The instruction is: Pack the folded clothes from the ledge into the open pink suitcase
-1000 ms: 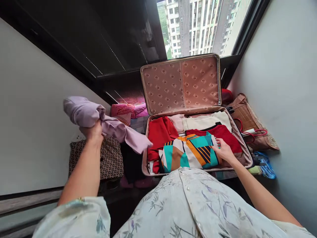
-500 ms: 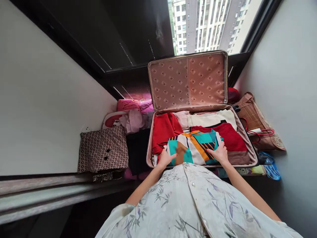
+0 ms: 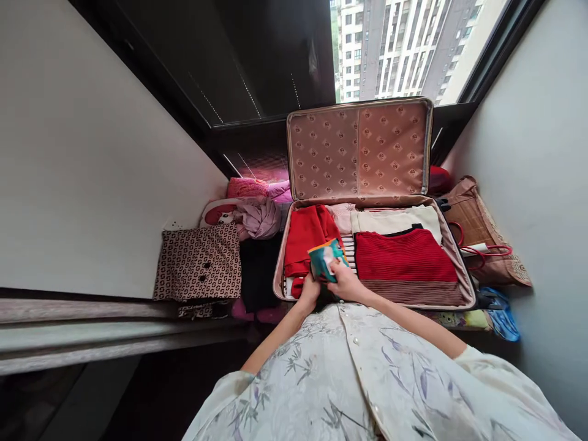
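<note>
A multicoloured patterned garment [image 3: 325,257], teal, white and orange, is bunched into a small bundle over the left part of the suitcase [image 3: 465,288]. My right hand [image 3: 345,280] grips it from the right, fingers closed on the cloth. My left hand [image 3: 309,290] is closed at its lower left edge, holding it too. Beneath and behind lies a folded red garment [image 3: 307,236]. To the right sit a dark red ribbed knit [image 3: 404,258] and cream folded clothes [image 3: 390,222]. Striped cloth [image 3: 349,248] shows between the stacks.
The suitcase lid [image 3: 361,153] stands raised against the window. A patterned cloth pile [image 3: 199,263] and a lilac cloth [image 3: 261,217] lie left. On the right are a brown bag [image 3: 482,245] with red cords and a blue plastic bag [image 3: 503,315]. Walls flank both sides.
The patterned garment, spread wide between both hands before, is now folded into a small bundle. My right hand has moved left beside my left hand, uncovering the dark red knit.
</note>
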The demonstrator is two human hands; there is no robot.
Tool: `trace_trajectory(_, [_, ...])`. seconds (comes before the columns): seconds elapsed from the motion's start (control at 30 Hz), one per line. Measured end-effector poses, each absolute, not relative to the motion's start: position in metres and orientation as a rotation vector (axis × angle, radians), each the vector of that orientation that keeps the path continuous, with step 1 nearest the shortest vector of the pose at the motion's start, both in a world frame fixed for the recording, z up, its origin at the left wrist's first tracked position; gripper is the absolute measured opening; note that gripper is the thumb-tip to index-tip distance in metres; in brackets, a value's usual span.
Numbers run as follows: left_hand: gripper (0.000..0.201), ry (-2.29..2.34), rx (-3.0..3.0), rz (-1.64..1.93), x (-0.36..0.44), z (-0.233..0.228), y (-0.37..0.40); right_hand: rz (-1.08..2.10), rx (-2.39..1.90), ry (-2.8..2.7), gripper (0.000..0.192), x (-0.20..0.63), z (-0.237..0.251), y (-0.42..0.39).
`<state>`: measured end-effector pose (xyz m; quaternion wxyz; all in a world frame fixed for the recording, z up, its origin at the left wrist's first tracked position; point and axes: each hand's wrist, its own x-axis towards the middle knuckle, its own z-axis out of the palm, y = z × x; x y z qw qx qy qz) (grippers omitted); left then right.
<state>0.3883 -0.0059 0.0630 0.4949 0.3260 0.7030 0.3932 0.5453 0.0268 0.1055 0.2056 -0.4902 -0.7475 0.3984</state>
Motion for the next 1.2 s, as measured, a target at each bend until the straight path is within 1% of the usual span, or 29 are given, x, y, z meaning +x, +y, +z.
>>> trace_trajectory(0.07, [0.025,1.576,0.665,0.99,0.388,0.066,-0.01,1.19,-1.148,-2.225,0.015,0.527,0.11,0.031])
trace_trajectory(0.17, [0.035,1.43,0.51,1.117,0.386,0.078,-0.016,1.288,-0.933,-2.3,0.01,0.528,0.124,0.043])
trace_trajectory(0.27, [0.043,1.298,0.365,1.306,0.382,0.096,-0.018,1.292,-0.726,-2.35,0.009,0.538,0.153,0.065])
trace_trajectory(0.37, [0.051,1.274,0.381,1.499,0.377,0.114,-0.012,1.239,-0.541,-2.455,0.011,0.538,0.189,0.1])
trace_trajectory(0.43, [0.054,1.275,0.395,1.614,0.374,0.119,-0.003,1.167,-0.502,-2.554,0.012,0.528,0.208,0.133])
trace_trajectory(0.47, [0.053,1.28,0.373,1.648,0.372,0.117,0.002,1.114,-0.523,-2.611,0.014,0.522,0.214,0.151])
trace_trajectory(0.53, [0.045,1.314,0.261,1.655,0.367,0.107,0.013,0.962,-0.701,-2.731,0.019,0.505,0.22,0.191])
trace_trajectory(0.63, [0.027,1.464,0.005,1.561,0.36,0.08,0.029,0.731,-1.085,-2.81,0.027,0.48,0.21,0.241])
trace_trajectory(0.7, [0.017,1.558,-0.149,1.456,0.355,0.061,0.036,0.633,-1.256,-2.796,0.034,0.47,0.191,0.261])
trace_trajectory(0.77, [0.013,1.597,-0.225,1.389,0.35,0.046,0.038,0.571,-1.383,-2.774,0.045,0.466,0.166,0.269])
trace_trajectory(0.83, [0.014,1.613,-0.234,1.391,0.347,0.036,0.035,0.529,-1.518,-2.744,0.059,0.466,0.139,0.271])
trace_trajectory(0.93, [0.021,1.655,-0.218,1.42,0.345,0.029,0.027,0.527,-1.636,-2.718,0.074,0.465,0.104,0.276])
trace_trajectory(1.0, [0.024,1.679,-0.205,1.421,0.346,0.026,0.024,0.558,-1.632,-2.734,0.086,0.462,0.09,0.284])
trace_trajectory(1.1, [0.023,1.694,-0.186,1.388,0.347,0.021,0.023,0.628,-1.55,-2.767,0.106,0.456,0.079,0.297])
trace_trajectory(1.13, [0.022,1.7,-0.178,1.372,0.347,0.02,0.023,0.653,-1.52,-2.767,0.11,0.455,0.078,0.3])
trace_trajectory(1.17, [0.022,1.708,-0.169,1.357,0.347,0.018,0.024,0.678,-1.489,-2.76,0.11,0.453,0.078,0.302])
trace_trajectory(1.2, [0.022,1.719,-0.157,1.342,0.347,0.017,0.025,0.695,-1.459,-2.748,0.104,0.452,0.079,0.302])
